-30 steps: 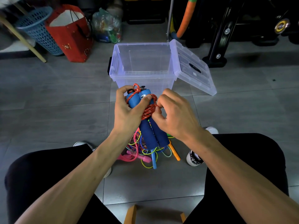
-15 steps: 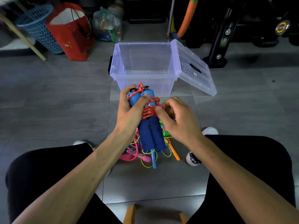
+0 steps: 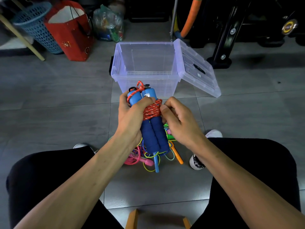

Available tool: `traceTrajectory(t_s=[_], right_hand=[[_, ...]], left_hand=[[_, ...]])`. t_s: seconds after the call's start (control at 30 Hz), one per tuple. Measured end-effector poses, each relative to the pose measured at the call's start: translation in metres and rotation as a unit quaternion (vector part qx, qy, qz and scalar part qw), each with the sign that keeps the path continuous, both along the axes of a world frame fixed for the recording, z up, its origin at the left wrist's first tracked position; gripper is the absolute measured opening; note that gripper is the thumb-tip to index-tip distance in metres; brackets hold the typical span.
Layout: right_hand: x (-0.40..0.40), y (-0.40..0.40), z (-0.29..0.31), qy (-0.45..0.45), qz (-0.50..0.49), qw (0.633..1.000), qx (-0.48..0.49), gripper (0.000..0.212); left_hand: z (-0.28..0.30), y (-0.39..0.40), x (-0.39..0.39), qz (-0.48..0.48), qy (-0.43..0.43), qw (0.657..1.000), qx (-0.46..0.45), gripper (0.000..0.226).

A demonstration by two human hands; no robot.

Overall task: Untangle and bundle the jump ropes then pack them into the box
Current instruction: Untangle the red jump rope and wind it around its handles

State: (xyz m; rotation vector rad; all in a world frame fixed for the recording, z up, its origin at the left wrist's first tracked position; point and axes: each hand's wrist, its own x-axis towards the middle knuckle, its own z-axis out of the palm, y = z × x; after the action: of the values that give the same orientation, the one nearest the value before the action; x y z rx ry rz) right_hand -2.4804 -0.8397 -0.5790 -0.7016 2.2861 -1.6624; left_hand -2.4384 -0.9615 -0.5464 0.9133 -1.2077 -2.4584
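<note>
Left hand (image 3: pixel 132 116) still grips the blue handles (image 3: pixel 153 129) before the box (image 3: pixel 145 63); right hand (image 3: pixel 178 119), fingers curled, has slid beside the red rope (image 3: pixel 152 109) wraps, pinching them.

Left hand (image 3: pixel 132 118) gripping (thumb across), right hand (image 3: pixel 179 123) curled, seemingly pinching

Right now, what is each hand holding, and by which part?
Left hand grips the blue jump-rope handles near their upper ends. Right hand fingers pinch the red rope wound around them.
</note>
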Motion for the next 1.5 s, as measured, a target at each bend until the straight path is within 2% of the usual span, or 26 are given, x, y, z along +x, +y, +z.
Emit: traceTrajectory(t_s=[0.17, 0.3, 0.43, 0.5, 0.57, 0.6, 0.8, 0.9, 1.03, 1.13, 1.2, 1.33, 1.43, 1.5], right_hand=[[-0.002, -0.001, 0.004, 0.028, 0.038, 0.999, 0.008, 0.023], [-0.003, 0.001, 0.002, 0.055, 0.027, 0.998, 0.012, 0.023], [-0.004, 0.001, 0.004, -0.046, -0.010, 0.998, 0.047, 0.012], [-0.009, 0.003, 0.007, -0.073, -0.003, 0.996, 0.054, 0.033], [-0.012, 0.005, 0.008, -0.053, 0.040, 0.997, 0.039, 0.057], [-0.012, 0.005, 0.008, -0.038, 0.057, 0.997, 0.031, 0.062], [-0.012, 0.005, 0.005, -0.016, -0.020, 1.000, -0.006, 0.042], [-0.013, 0.003, 0.008, -0.006, -0.045, 0.999, -0.014, 0.039], [-0.013, -0.001, 0.011, -0.009, -0.069, 0.997, -0.041, 0.032], [-0.015, -0.003, 0.014, -0.012, -0.075, 0.996, -0.054, 0.034], [-0.016, -0.004, 0.017, -0.046, -0.082, 0.993, -0.073, 0.037], [-0.019, -0.006, 0.018, -0.039, -0.099, 0.992, -0.073, 0.012], [-0.018, -0.008, 0.015, -0.026, -0.110, 0.990, -0.078, 0.020], [-0.016, -0.009, 0.012, -0.014, -0.105, 0.991, -0.079, 0.021]], left_hand=[[0.001, -0.007, 0.002, 0.007, -0.008, 0.999, 0.047, 0.042], [-0.003, -0.011, 0.005, -0.038, -0.020, 0.998, 0.040, 0.043], [-0.008, -0.015, 0.003, -0.045, -0.006, 0.999, -0.006, 0.035], [-0.008, -0.019, 0.001, -0.054, 0.006, 0.998, -0.038, 0.028], [-0.006, -0.022, 0.000, -0.072, 0.008, 0.996, -0.057, 0.027], [-0.005, -0.022, 0.000, -0.079, 0.009, 0.995, -0.058, 0.027], [-0.010, -0.019, 0.002, -0.113, 0.015, 0.990, -0.078, 0.026], [-0.014, -0.019, 0.004, -0.139, 0.011, 0.983, -0.122, 0.025], [-0.012, -0.024, 0.006, -0.170, 0.017, 0.972, -0.162, 0.039], [-0.010, -0.025, 0.005, -0.144, 0.028, 0.977, -0.152, 0.042], [-0.009, -0.025, 0.004, -0.131, 0.030, 0.983, -0.128, 0.036], [-0.007, -0.023, 0.003, -0.142, 0.032, 0.982, -0.120, 0.040], [-0.009, -0.022, 0.004, -0.146, 0.026, 0.977, -0.152, 0.046], [-0.010, -0.022, 0.003, -0.135, 0.022, 0.975, -0.176, 0.042]])
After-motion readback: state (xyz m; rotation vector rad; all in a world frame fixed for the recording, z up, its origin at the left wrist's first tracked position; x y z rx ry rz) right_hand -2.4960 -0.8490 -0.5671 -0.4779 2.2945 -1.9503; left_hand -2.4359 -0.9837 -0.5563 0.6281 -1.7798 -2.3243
